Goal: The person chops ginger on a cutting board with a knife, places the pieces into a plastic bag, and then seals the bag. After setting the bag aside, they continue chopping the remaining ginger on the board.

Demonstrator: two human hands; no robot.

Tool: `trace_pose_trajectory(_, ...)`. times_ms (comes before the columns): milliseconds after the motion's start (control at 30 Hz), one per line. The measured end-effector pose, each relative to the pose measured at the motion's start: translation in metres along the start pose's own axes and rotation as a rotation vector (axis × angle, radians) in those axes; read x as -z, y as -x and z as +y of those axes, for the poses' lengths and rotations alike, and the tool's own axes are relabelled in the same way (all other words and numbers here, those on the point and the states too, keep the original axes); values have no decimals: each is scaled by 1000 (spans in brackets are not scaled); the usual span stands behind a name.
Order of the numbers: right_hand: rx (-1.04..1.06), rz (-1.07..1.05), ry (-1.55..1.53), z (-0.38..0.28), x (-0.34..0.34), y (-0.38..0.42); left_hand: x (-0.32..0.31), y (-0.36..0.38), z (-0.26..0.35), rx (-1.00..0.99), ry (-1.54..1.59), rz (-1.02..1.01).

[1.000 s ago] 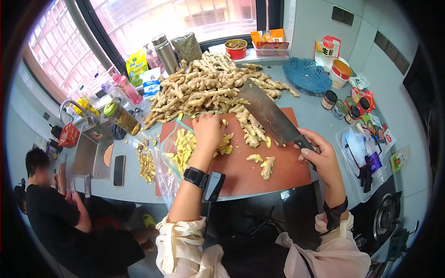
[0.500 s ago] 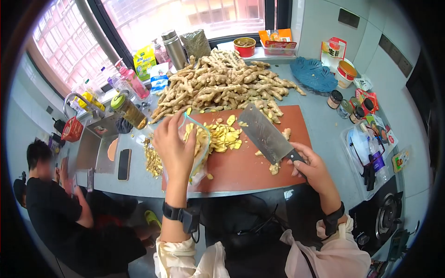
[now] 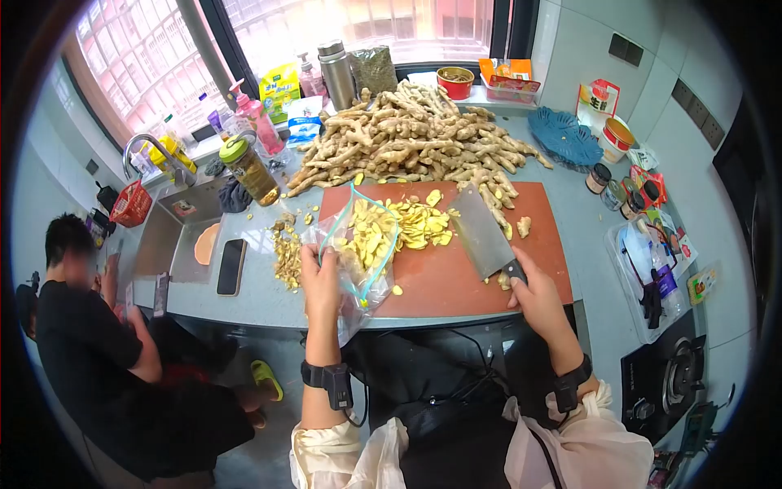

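Note:
My left hand [image 3: 319, 277] pinches the near left side of a clear zip bag [image 3: 349, 316], which lies over the left end of a reddish-brown cutting board [image 3: 444, 289]. The bag's mouth, edged with a blue-green strip, spreads around some of the sliced ginger [image 3: 423, 224]. In my right hand [image 3: 533, 285] is the black handle of a cleaver [image 3: 482, 235]. Its broad blade rests tilted at the right of the slices, close to a few small ginger pieces [image 3: 524, 226]. Behind the board rises a large heap of whole ginger [image 3: 407, 138].
Ginger scraps [image 3: 287, 254] and a phone [image 3: 231, 267] lie left of the board, near the sink [image 3: 167, 261]. A green-lidded jar [image 3: 251, 171] stands behind. At right are a blue dish [image 3: 562, 134], several jars and a gas stove [image 3: 664, 375]. A seated person [image 3: 90, 350] is at left.
My left hand has lowered from above the bag and closed on its edge. The bag's mouth has spread wider over the slices. My right hand still holds the cleaver, its blade now steeper.

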State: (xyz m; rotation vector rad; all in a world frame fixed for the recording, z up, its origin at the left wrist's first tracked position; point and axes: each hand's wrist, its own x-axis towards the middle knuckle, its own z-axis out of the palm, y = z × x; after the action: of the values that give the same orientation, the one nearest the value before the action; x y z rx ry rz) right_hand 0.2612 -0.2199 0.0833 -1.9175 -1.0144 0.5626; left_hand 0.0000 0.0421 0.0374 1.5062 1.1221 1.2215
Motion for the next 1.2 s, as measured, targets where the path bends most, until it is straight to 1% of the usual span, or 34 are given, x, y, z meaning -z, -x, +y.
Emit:
trace_pose_trajectory(67,-57,-53,-200,1,-13,3,-6,-5,-20,37,40,-16)
trace_pose_trajectory(100,-54,-55,-195,2,-21,4,-9,-7,-30,73,74,-35)
trace_pose_trajectory(133,-63,-79,-258,3,-30,3,-16,3,-3,138,95,-51)
trace_pose_trajectory(167,-70,-104,-320,3,-39,2,-22,4,-7,135,101,-45)
trace_pose_trajectory(233,-68,-116,-342,2,-54,2,-32,2,-22,172,175,-95)
trace_pose_trajectory(300,-77,-158,-438,5,-66,-2,-35,0,-30,164,158,-92)
trace_pose_trajectory(333,-63,-217,-473,8,-69,-4,-36,-1,-31,157,178,-104)
trace_pose_trajectory(367,-58,-221,-472,9,-70,-4,-36,-1,-33,151,199,-115)
trace_pose_trajectory(433,-86,-265,-527,7,-72,-4,-32,0,-26,183,196,-132)
trace_pose_trajectory(500,-97,-263,-534,5,-74,-6,-32,2,-21,233,185,-165)
trace_pose_trajectory(633,-133,-326,-654,1,-78,-11,-39,6,-18,233,232,-186)
trace_pose_trajectory(800,-197,-349,-796,4,-68,-13,-29,5,-4,286,309,-136)
trace_pose_trajectory(833,-205,-342,-826,6,-66,-12,-26,5,0,288,307,-135)
trace_pose_trajectory(867,-214,-334,-856,9,-64,-11,-23,4,3,247,316,-123)
trace_pose_trajectory(900,-216,-333,-857,10,-60,-10,-22,4,6,205,325,-112)
trace_pose_trajectory(1033,-207,-307,-858,8,-46,-7,-24,6,18,161,330,-122)
trace_pose_trajectory(1200,-227,-269,-839,1,-25,-1,-37,12,29,196,343,-137)
